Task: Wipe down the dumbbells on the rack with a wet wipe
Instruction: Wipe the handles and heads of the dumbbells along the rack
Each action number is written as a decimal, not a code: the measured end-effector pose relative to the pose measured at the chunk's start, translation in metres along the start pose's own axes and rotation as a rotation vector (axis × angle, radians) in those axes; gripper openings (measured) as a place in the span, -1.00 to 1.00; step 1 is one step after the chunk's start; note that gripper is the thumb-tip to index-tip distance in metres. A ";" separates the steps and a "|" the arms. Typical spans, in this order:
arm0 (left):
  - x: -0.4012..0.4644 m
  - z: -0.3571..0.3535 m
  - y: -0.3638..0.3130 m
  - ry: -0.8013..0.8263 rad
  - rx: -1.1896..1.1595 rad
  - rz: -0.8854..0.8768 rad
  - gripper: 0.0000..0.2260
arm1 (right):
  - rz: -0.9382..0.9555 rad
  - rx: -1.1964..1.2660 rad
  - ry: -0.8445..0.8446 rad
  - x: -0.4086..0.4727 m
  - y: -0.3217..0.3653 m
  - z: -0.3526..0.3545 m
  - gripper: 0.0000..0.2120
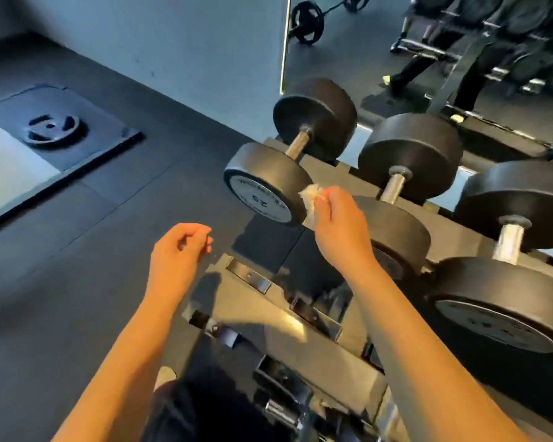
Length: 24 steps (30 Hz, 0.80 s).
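Note:
Three black dumbbells lie side by side on the top tier of the rack [304, 317]. The leftmost dumbbell [265, 186], marked 25 on its near end plate, has a metal handle. My right hand [339, 221] pinches a crumpled white wet wipe [310, 202] against the right rim of that dumbbell's near head. The middle dumbbell [409, 154] is partly hidden behind my right hand and forearm. The right dumbbell [505, 295] lies at the frame's right edge. My left hand [179, 253] hovers left of the rack with fingers loosely curled, holding nothing.
A mirror [428, 59] behind the rack reflects a barbell, more racks and a person's legs. A weight plate [53, 130] lies on a floor platform at the left. Dark rubber flooring [77, 266] spreads left of the rack. Lower rack tiers hold smaller dumbbells [281, 406].

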<state>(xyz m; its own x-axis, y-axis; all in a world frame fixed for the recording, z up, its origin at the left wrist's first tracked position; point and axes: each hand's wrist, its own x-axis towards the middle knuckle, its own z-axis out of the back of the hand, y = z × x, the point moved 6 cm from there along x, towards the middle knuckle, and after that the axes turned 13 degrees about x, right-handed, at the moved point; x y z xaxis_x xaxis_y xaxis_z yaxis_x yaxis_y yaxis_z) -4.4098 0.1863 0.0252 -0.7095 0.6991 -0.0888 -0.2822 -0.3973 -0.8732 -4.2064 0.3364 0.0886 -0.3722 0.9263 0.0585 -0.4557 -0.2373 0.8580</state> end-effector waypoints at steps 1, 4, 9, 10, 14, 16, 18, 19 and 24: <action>0.027 0.009 0.009 0.023 -0.024 0.018 -0.86 | -0.005 -0.008 -0.057 0.018 0.010 -0.017 -0.82; 0.097 0.043 0.016 0.110 -0.048 0.014 -0.90 | -0.132 0.060 -0.281 0.073 0.023 -0.059 -0.83; 0.181 0.124 0.010 0.165 0.037 -0.111 -0.86 | -0.351 -0.228 -0.722 0.108 0.039 -0.107 -0.76; 0.199 0.130 0.010 0.177 0.043 -0.115 -0.90 | -0.365 -0.261 -0.766 0.109 0.043 -0.111 -0.76; 0.256 0.107 -0.008 0.306 0.028 -0.131 -0.89 | -0.347 -0.316 -0.847 0.114 0.046 -0.117 -0.73; 0.270 0.085 -0.027 0.421 0.038 -0.242 -0.88 | -0.359 -0.345 -0.857 0.116 0.042 -0.118 -0.72; 0.280 0.065 -0.041 0.547 0.061 -0.337 -0.88 | -0.393 -0.373 -0.837 0.121 0.040 -0.117 -0.71; 0.287 0.057 -0.046 0.596 0.080 -0.369 -0.88 | -0.423 -0.391 -0.808 0.125 0.039 -0.115 -0.71; 0.348 0.019 -0.069 0.745 0.131 -0.458 -0.84 | -0.671 -0.479 -0.613 0.153 0.024 -0.110 -0.71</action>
<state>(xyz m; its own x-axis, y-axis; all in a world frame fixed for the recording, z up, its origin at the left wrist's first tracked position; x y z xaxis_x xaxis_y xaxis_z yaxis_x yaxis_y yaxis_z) -4.6495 0.4464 0.0636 0.0839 0.9938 -0.0727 -0.5397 -0.0160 -0.8417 -4.3632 0.4405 0.0626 0.4938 0.8695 0.0081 -0.7427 0.4169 0.5240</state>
